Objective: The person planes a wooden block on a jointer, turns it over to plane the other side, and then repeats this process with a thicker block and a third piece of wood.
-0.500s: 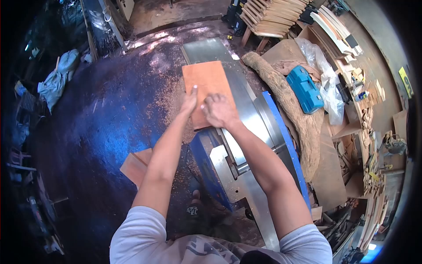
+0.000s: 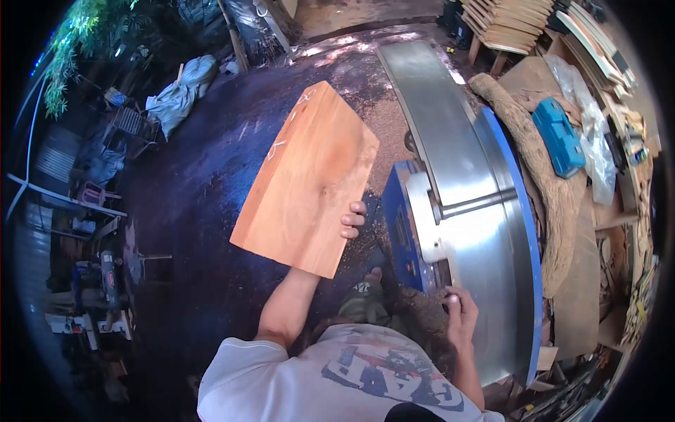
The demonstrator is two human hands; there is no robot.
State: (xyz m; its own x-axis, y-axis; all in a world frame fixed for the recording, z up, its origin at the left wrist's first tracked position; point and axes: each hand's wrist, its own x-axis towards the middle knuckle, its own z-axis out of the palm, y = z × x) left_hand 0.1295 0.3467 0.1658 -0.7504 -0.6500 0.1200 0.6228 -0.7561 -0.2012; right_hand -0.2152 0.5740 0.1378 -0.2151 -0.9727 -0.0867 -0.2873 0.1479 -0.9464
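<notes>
My left hand (image 2: pixel 353 220) grips a thick wooden board (image 2: pixel 313 179) from underneath, with its fingers curled over the right edge. The board is tilted in the air to the left of the jointer (image 2: pixel 467 239), and light marks show along its left edge. Most of the left palm is hidden behind the board. My right hand (image 2: pixel 461 315) is at the near left side of the jointer's metal bed, fingers curled beside a small dark part. What those fingers hold, if anything, I cannot make out.
A blue panel (image 2: pixel 406 228) forms the jointer's side, with wood shavings (image 2: pixel 388 130) on the floor nearby. To the right lie a rough log (image 2: pixel 538 165), a teal tool case (image 2: pixel 559 137) and clear plastic (image 2: pixel 598 151). Stacked wood slats (image 2: pixel 506 24) stand at the back.
The board has left the jointer bed and is now lifted to the left in my left hand. My right hand has let go of it and moved down to the machine's near side.
</notes>
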